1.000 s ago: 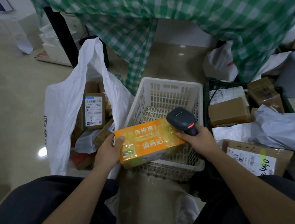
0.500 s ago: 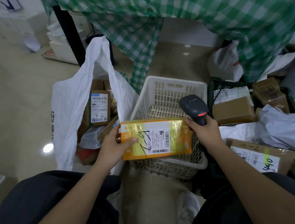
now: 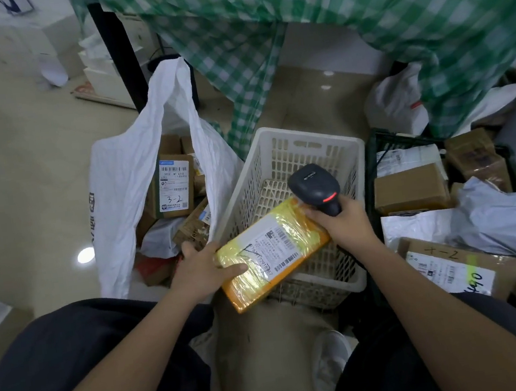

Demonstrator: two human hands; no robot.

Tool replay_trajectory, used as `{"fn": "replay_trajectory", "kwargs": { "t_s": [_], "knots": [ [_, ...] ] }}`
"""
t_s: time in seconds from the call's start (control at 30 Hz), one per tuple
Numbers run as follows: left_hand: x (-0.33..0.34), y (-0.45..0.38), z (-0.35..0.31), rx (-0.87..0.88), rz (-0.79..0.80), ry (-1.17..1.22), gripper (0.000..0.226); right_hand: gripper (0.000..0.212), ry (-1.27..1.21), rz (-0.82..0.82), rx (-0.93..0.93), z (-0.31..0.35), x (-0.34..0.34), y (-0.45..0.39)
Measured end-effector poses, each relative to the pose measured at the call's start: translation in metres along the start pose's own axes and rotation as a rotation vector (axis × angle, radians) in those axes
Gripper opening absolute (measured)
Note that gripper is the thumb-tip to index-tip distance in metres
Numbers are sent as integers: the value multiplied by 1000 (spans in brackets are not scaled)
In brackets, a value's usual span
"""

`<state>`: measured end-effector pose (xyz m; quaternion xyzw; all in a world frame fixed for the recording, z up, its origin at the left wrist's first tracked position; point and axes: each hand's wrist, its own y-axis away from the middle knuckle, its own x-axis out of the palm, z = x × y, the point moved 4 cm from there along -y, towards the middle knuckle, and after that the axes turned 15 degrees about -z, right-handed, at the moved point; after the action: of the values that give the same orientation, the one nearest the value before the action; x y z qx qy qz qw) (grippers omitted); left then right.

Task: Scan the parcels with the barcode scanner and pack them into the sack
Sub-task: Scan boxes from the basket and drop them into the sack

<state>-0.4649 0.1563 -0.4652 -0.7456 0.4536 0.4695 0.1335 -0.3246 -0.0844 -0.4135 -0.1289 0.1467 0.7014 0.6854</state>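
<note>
Since half a second earlier, the yellow parcel (image 3: 273, 252) had been tilted, its right end raised toward the scanner (image 3: 316, 188) and its left end dropped toward the person's lap. The label side remained facing up. The left hand (image 3: 206, 271) gripped the parcel's lower left end, thumb laid across the top face. The right hand (image 3: 343, 224) was curled round the scanner handle, fingertips touching the parcel's upper right corner. The scanner head hung just above that corner. The parcel was held over the near rim of the white basket (image 3: 311, 136). The white sack (image 3: 125, 185) stood open to the left, with labelled boxes inside. More parcels lay in the black crate (image 3: 372, 161) on the right.
</note>
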Motion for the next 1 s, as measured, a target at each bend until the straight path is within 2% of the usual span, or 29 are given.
{"fn": "replay_trajectory", "kwargs": {
  "t_s": [0.07, 0.17, 0.27, 0.37, 0.4, 0.5, 0.57, 0.63, 0.7, 0.77, 0.87, 0.93, 1.0],
  "knots": [
    [-4, -1, -6, 56, 9, -75, 79, 16, 56, -14, -37, 1, -3, 7],
    [-3, 2, -14, 71, 83, -69, 75, 18, 152, -144, -86, 0, -19, 15],
    [11, 12, -21, 49, 136, -71, 97, 20, 157, -141, -62, -5, -21, 19],
    [26, 18, -28, 63, 244, -6, 128, 24, 228, -18, -39, -14, -7, 22],
    [29, 18, -29, 87, 276, 4, 132, 24, 257, 25, -40, -16, 0, 23],
    [34, 15, -29, 96, 257, 96, 129, 27, 257, 96, -29, -18, 18, 27],
    [36, 14, -34, 45, 225, 302, 122, 27, 267, 86, -35, -15, 24, 27],
    [37, 15, -38, -100, 223, 602, 91, 26, 252, 55, -25, -12, 25, 27],
    [39, 15, -39, -247, 231, 777, 75, 19, 212, 26, -13, -12, 24, 24],
    [37, 12, -41, -285, 172, 797, 60, 16, 142, -5, 11, -12, 21, 20],
    [28, 7, -50, -243, 27, 798, 38, 17, -33, -48, 57, -2, 13, 13],
    [20, 7, -57, -230, -8, 898, 43, 16, -171, -67, 73, 9, 9, 11],
    [10, 3, -63, -273, 27, 1054, 73, 17, -265, -86, 50, 22, 7, 9]
  ]
}}
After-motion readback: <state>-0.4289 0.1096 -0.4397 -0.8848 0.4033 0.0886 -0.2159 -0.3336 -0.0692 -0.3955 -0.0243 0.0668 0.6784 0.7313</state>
